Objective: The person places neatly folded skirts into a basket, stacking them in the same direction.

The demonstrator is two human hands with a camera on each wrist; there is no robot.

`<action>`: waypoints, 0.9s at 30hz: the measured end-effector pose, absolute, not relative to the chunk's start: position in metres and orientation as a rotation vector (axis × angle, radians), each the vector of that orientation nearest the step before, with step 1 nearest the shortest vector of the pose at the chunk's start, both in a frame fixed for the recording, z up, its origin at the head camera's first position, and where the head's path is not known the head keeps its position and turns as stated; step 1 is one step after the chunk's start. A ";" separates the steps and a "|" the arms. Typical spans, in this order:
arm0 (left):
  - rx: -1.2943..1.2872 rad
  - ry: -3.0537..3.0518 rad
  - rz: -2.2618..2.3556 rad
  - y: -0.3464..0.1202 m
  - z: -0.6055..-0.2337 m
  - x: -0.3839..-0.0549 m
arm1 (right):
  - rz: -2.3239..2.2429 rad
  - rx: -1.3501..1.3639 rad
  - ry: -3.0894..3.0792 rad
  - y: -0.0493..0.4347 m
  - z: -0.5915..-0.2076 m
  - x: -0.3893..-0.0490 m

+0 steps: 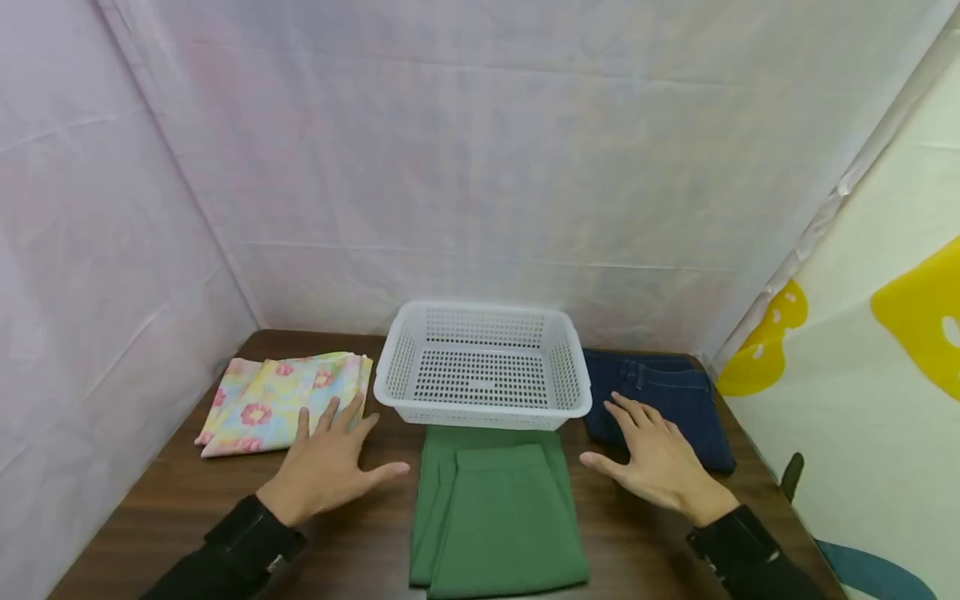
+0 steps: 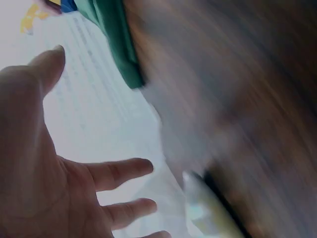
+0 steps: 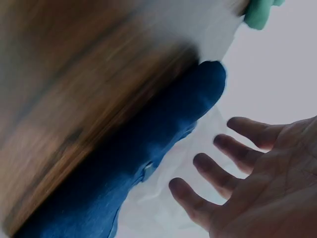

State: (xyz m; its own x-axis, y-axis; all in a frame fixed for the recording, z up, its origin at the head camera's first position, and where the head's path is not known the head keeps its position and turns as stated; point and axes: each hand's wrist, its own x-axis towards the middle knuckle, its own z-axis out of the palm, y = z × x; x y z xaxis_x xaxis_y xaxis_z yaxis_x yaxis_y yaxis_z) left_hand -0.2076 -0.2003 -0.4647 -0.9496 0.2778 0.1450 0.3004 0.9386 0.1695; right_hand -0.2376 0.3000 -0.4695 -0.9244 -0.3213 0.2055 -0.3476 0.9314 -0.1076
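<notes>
Both hands are held out with fingers spread and nothing in them. My left hand point(image 1: 327, 462) hovers by the near right edge of a folded flowered cloth point(image 1: 288, 400) in pink, yellow and blue. Over the near left part of folded dark blue jeans point(image 1: 675, 408) is my right hand point(image 1: 656, 454); the right wrist view shows its fingers point(image 3: 237, 153) apart from the denim. Between the hands lies a folded green garment point(image 1: 502, 517), perhaps trousers. Just behind it stands a white plastic basket point(image 1: 480, 412) with perforated walls and nothing inside.
Everything lies on a dark brown wooden table point(image 1: 180, 492). White sheeting point(image 1: 480, 167) hangs behind and on the left. On the right is a pale cloth point(image 1: 862, 450) with yellow shapes, close to the table's edge.
</notes>
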 end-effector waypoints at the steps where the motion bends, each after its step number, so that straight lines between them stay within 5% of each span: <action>1: -0.450 -2.976 -0.296 -0.197 -0.463 -0.206 | 0.222 0.508 -2.905 0.298 -0.470 -0.237; 27: -0.468 -3.091 -0.502 -0.116 -0.471 -0.175 | 0.436 0.556 -3.024 0.236 -0.483 -0.205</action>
State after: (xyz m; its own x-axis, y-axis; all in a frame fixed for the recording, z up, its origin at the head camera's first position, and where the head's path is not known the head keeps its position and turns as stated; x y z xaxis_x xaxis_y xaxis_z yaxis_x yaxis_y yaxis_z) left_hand -0.1749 -0.1164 -0.4709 -0.9560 0.2924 0.0232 0.2848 0.9060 0.3131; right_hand -0.2052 0.2362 -0.4834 -0.9352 -0.3437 0.0856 -0.3539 0.8963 -0.2671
